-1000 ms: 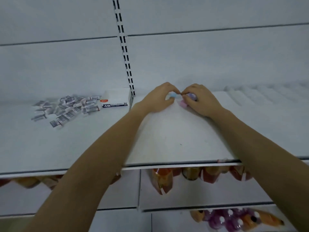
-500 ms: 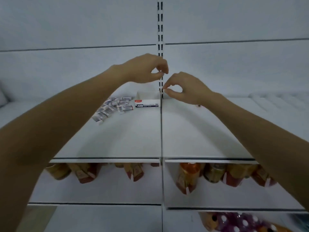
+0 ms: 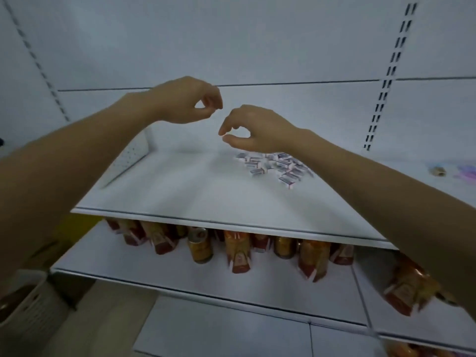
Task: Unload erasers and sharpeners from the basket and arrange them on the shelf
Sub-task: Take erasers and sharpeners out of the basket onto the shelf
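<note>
A loose heap of small white erasers [image 3: 274, 166] lies on the white shelf [image 3: 206, 191], right of its middle. My left hand [image 3: 190, 100] hovers above the shelf's back, thumb and fingertips pinched with nothing visible between them. My right hand [image 3: 253, 130] hangs just above the heap's left end, also pinched on nothing I can see. Small coloured items, a brownish one [image 3: 438, 171] and purple ones [image 3: 467, 172], sit blurred on the shelf at the far right. A pale slatted basket [image 3: 23, 310] stands at the bottom left on the floor.
A perforated white divider [image 3: 128, 157] closes the shelf's left end. Orange and red snack packs and cans [image 3: 239, 249] line the lower shelf. Slotted uprights [image 3: 386, 73] run up the back wall.
The view has swung left, so the erasers now lie to the right. Both hands lifted off the shelf, leaving the coloured items at the right, and hang pinched in the air.
</note>
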`<action>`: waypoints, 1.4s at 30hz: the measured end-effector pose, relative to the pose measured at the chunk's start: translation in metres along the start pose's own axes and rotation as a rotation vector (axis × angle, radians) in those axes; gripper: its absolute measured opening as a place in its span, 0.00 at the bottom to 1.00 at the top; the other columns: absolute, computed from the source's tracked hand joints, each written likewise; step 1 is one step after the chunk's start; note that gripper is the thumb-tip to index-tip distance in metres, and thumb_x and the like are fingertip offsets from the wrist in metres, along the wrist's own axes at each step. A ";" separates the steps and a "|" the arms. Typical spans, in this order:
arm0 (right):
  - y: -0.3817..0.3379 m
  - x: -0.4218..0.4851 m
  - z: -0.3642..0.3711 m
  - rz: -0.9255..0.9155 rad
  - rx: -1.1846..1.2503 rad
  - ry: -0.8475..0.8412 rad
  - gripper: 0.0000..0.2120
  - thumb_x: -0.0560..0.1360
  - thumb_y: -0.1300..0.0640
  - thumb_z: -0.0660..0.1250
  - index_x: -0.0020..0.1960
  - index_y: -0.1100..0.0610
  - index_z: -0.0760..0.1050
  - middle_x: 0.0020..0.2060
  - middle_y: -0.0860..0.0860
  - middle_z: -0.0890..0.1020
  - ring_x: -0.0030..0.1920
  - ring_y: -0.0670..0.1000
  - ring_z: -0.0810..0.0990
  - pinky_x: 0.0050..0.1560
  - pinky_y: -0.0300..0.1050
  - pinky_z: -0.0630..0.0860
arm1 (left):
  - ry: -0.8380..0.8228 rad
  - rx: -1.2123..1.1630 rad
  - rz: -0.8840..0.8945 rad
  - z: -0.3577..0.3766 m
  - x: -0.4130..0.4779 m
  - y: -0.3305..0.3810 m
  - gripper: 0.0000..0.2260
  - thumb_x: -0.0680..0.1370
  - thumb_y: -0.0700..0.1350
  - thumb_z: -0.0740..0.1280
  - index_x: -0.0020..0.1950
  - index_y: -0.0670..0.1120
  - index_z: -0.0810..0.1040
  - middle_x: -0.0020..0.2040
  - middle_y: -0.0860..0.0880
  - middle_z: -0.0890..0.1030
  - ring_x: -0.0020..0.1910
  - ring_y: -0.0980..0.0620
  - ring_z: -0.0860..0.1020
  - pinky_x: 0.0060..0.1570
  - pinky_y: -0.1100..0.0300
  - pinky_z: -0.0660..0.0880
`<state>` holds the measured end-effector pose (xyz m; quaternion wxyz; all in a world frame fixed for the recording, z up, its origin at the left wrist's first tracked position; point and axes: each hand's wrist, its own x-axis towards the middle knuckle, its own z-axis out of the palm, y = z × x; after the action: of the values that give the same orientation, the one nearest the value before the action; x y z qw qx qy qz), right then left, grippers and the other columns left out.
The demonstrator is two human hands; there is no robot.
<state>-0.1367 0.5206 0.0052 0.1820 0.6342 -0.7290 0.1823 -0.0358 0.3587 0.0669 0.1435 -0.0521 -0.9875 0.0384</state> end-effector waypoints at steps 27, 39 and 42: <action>-0.072 0.315 0.178 -0.314 0.079 -0.301 0.11 0.77 0.51 0.60 0.56 0.51 0.77 0.53 0.47 0.79 0.51 0.46 0.75 0.54 0.46 0.73 | -0.055 0.068 -0.277 0.001 -0.078 -0.292 0.10 0.78 0.42 0.61 0.57 0.44 0.77 0.55 0.48 0.80 0.47 0.56 0.74 0.51 0.60 0.71; -0.060 0.346 0.201 0.083 -0.228 -0.610 0.10 0.76 0.53 0.61 0.54 0.53 0.77 0.51 0.51 0.79 0.50 0.53 0.77 0.50 0.48 0.74 | -0.267 -0.008 0.062 0.068 -0.058 -0.367 0.08 0.77 0.42 0.61 0.54 0.41 0.74 0.51 0.44 0.78 0.46 0.50 0.75 0.47 0.58 0.70; -0.063 0.345 0.194 0.196 -0.240 -0.638 0.11 0.75 0.54 0.63 0.55 0.55 0.77 0.49 0.52 0.80 0.47 0.52 0.77 0.48 0.46 0.72 | -0.495 0.007 0.148 0.084 -0.055 -0.365 0.06 0.77 0.43 0.63 0.52 0.44 0.76 0.49 0.48 0.78 0.46 0.51 0.75 0.48 0.59 0.71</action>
<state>-0.1258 0.1197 0.0104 0.0002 0.5604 -0.8227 -0.0953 -0.0414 -0.0145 0.0046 -0.1057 -0.1126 -0.9859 0.0639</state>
